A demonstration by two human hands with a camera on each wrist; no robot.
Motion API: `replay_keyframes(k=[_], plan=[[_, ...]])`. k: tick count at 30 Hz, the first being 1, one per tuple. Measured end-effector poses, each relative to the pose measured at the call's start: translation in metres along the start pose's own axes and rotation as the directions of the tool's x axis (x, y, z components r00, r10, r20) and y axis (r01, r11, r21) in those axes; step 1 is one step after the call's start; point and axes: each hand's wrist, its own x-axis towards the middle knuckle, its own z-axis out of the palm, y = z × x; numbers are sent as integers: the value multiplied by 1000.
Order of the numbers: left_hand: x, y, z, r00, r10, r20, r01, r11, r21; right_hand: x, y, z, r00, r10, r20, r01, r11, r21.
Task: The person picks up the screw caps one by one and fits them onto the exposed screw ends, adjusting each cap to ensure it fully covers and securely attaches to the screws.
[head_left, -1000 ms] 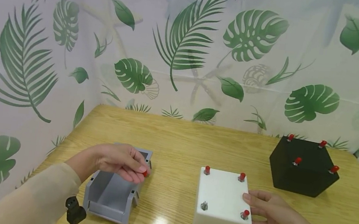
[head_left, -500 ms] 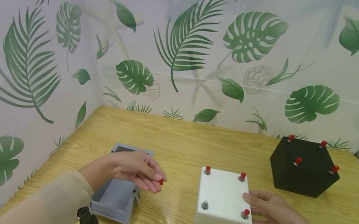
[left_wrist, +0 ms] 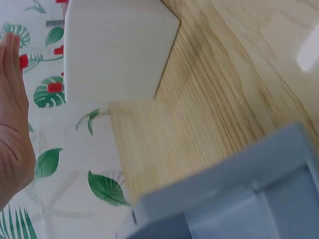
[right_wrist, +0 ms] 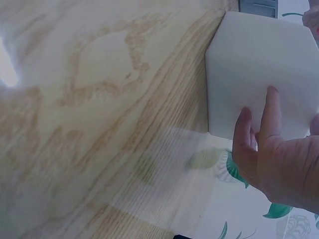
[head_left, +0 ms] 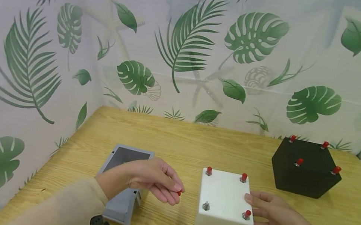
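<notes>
Between thumb and fingertips, my left hand [head_left: 155, 180] pinches a small red cap [head_left: 179, 193], held above the table just left of the white box [head_left: 224, 193]. Red caps top three metal posts at the box's corners, one being the front right cap [head_left: 247, 213]. At its front left corner stands a bare metal post [head_left: 206, 206]. My right hand [head_left: 277, 216] rests against the box's right side, its thumb at the top edge. In the right wrist view, the straight fingers [right_wrist: 271, 112] touch the white side wall.
A grey open bin [head_left: 120, 214] sits on the wooden table [head_left: 177, 138], partly behind my left forearm. At the back right stands a black box [head_left: 307, 169] with red-capped posts on top. A leaf-patterned cloth [head_left: 194, 54] hangs behind the table.
My left hand has moved right with the red cap, from over the grey bin to near the white box. The right hand stays on the box.
</notes>
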Motion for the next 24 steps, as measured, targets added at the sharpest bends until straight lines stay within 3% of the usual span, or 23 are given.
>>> replay_keyframes(k=[11,24], plan=[[22,8,25,998,52,21,-52,998,24,-1,0,0,1000,18,-16,-18,1000,4],[36,3,27,995,35,89,-36,999,19,2,3,1,1000,19,-8,-19,1000,2]])
